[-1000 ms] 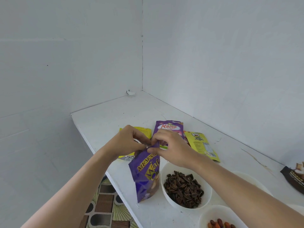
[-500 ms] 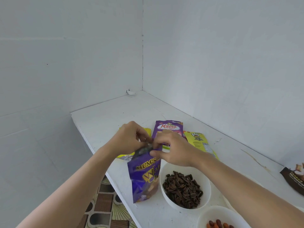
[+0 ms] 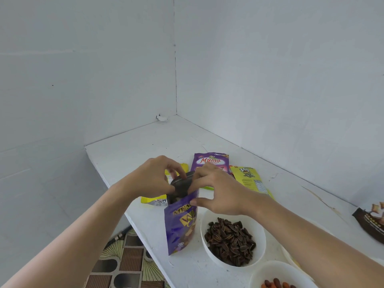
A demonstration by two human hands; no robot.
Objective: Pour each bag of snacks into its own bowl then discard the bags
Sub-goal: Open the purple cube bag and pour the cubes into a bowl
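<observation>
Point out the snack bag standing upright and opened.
The purple bag beside the seed bowl, pinched at its mouth by the left hand and right hand. The Mama bag and yellow 360 bag lie flat.

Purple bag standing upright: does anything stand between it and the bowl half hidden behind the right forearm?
Yes. The bowl of dark seeds sits beside the purple bag, between it and the half-hidden bowl, which the right forearm crosses. The left hand and right hand grip the bag's top; lifting it over would probably clear the seeds.

White table (image 3: 145, 146): upright purple bag (image 3: 180, 227), seed bowl (image 3: 209, 254) beside, nut bowl (image 3: 257, 274), flat Mama bag (image 3: 209, 162), yellow bag (image 3: 251, 179), dark bag (image 3: 372, 223).
</observation>
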